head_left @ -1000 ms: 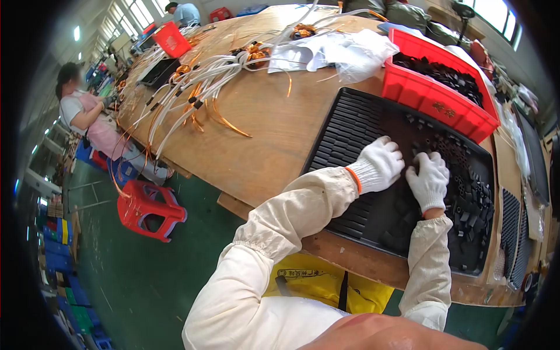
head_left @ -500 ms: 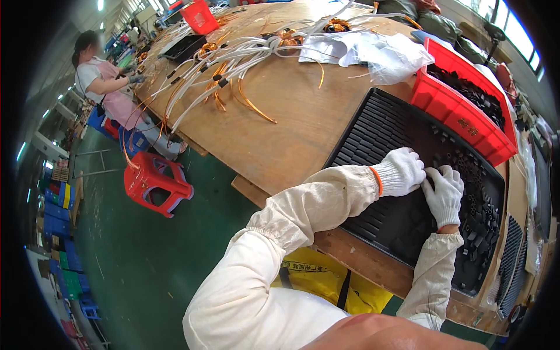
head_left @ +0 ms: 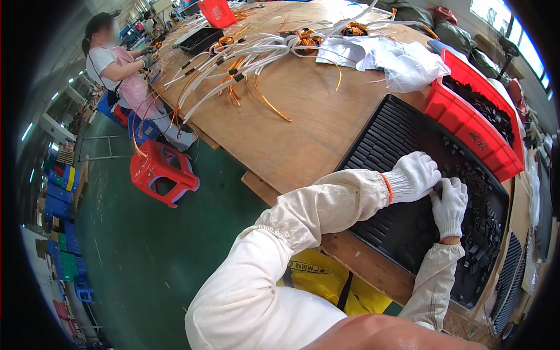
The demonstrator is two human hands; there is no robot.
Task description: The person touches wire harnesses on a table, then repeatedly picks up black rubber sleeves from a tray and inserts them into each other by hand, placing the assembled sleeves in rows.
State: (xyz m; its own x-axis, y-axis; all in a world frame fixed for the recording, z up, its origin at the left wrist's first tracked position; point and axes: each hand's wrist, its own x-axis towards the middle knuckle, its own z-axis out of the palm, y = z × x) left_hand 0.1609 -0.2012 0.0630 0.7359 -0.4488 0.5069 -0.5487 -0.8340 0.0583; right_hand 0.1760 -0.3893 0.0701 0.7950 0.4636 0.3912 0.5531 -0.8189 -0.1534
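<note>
Both my hands wear white knitted gloves and meet over a black tray (head_left: 402, 248). My left hand (head_left: 413, 177) has its fingers curled inward, with their tips pressed together beside the other hand. Touching it or nearly so, my right hand (head_left: 450, 204) is closed too, thumb against fingers. A small dark piece seems to show between the fingertips, but the gloves hide most of it. Black tube pieces (head_left: 379, 140) lie in neat rows along the tray's left side. Short loose black tubes (head_left: 479, 213) are scattered over its right side.
A red bin (head_left: 466, 140) of black pieces stands behind the tray. White cables (head_left: 256, 52) with copper-wound coils (head_left: 307, 42) spread across the wooden table (head_left: 309, 122), near clear plastic bags (head_left: 411, 67). A red stool (head_left: 163, 172) stands on the floor; a co-worker (head_left: 125, 73) works at the far left.
The view has shifted slightly, so the table and tray appear further right and lower. My hands have drawn closer together at the fingertips over the tray.
</note>
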